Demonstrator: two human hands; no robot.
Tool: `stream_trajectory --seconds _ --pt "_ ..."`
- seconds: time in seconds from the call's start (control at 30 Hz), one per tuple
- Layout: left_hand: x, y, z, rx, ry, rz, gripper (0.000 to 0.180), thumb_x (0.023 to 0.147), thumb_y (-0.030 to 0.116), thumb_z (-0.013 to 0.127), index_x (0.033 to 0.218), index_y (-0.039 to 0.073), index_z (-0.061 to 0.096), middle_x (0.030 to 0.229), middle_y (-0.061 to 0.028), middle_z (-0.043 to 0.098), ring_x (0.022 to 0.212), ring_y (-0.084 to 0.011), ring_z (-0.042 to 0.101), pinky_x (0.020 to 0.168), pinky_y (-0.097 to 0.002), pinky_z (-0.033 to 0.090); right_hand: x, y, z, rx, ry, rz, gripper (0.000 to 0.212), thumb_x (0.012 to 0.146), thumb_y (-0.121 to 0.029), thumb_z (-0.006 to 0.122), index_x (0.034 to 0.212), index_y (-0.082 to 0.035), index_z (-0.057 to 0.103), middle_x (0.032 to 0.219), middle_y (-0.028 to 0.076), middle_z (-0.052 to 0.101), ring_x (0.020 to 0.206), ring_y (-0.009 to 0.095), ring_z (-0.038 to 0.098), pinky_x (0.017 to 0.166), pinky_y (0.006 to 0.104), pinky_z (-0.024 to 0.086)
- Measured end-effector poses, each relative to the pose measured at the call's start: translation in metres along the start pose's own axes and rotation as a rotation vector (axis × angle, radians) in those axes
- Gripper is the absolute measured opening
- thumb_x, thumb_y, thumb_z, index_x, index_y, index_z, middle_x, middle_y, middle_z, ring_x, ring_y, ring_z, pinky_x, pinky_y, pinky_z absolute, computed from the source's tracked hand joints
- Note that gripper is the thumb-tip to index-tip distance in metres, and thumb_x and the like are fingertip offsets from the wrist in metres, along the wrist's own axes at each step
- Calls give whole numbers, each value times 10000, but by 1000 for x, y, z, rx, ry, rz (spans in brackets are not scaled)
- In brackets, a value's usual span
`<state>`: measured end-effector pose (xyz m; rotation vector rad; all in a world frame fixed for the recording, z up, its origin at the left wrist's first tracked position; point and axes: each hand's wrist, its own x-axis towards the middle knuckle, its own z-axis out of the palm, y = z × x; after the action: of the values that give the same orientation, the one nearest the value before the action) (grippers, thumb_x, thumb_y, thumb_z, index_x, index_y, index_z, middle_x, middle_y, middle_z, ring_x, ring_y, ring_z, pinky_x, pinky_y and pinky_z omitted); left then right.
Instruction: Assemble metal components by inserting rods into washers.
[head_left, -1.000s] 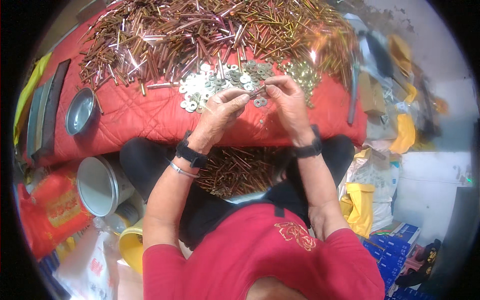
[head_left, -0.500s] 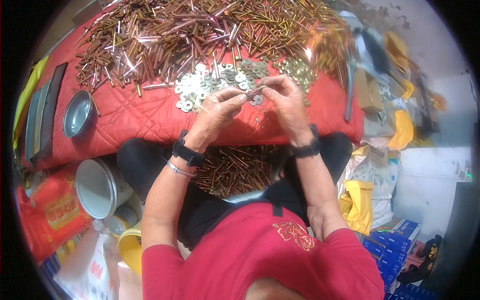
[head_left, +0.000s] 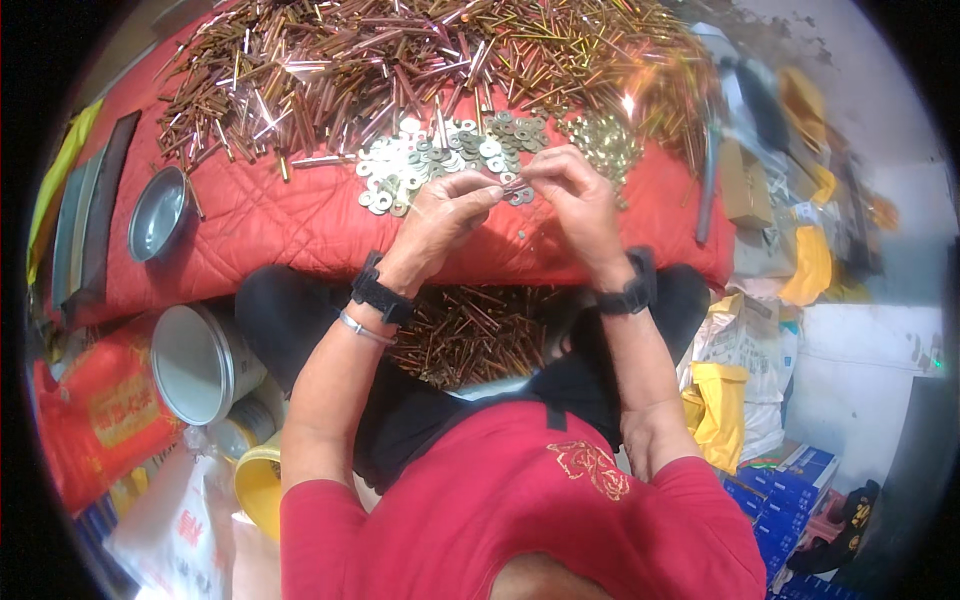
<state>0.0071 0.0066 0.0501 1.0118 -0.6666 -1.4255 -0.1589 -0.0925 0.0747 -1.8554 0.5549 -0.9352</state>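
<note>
Over the near edge of the red quilted cover, my two hands meet just in front of a heap of washers. My left hand [head_left: 447, 213] is closed, with a short copper-coloured metal rod [head_left: 513, 185] pinched between thumb and fingers. At the rod's right end, the fingertips of my right hand [head_left: 577, 200] are pinched together; any small part in them is too small to make out. Silver and grey flat washers [head_left: 385, 182] lie spread just beyond my hands. To their right is a pile of small brass-coloured pieces [head_left: 598, 143], perhaps nuts.
A large heap of copper-coloured rods [head_left: 400, 55] covers the far side. More rods [head_left: 465, 335] lie in a container between my legs. A metal bowl [head_left: 160, 215] sits at left, above a white bucket [head_left: 195, 365]. Yellow bags [head_left: 718, 405] and blue boxes [head_left: 795, 500] stand at right.
My right hand's fingers have drawn closer together around the rod's end, its wrist turning slightly. My left hand keeps its pinch. The whole view has shifted slightly.
</note>
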Motion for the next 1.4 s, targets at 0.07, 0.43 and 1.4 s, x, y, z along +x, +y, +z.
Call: stream_trajectory --seconds 0.07,0.43,1.4 --pt "0 3 -2 -4 -38 -67 170 882 215 654 927 52 669 627 93 441 496 1 321 436 -178 216 1 -3 -4 -67 -36 -18 165 825 28 646 982 -15 673 958 45 621 856 117 603 787 244 493" --pt "4 -4 -2 227 -15 -59 190 909 232 621 896 50 673 564 106 385 447 -6 285 404 -190 181 4 -5 -24 -403 -320 189 188 935 -198 553 951 -20 614 748 71 587 715 199 591 664 307 464" --pt "3 -2 -4 43 -45 -152 194 904 238 621 931 52 668 573 96 405 440 -9 284 395 -185 183 1 -2 3 -306 -73 19 382 877 -57 583 1257 -63 545 845 97 609 759 190 617 680 313 479"
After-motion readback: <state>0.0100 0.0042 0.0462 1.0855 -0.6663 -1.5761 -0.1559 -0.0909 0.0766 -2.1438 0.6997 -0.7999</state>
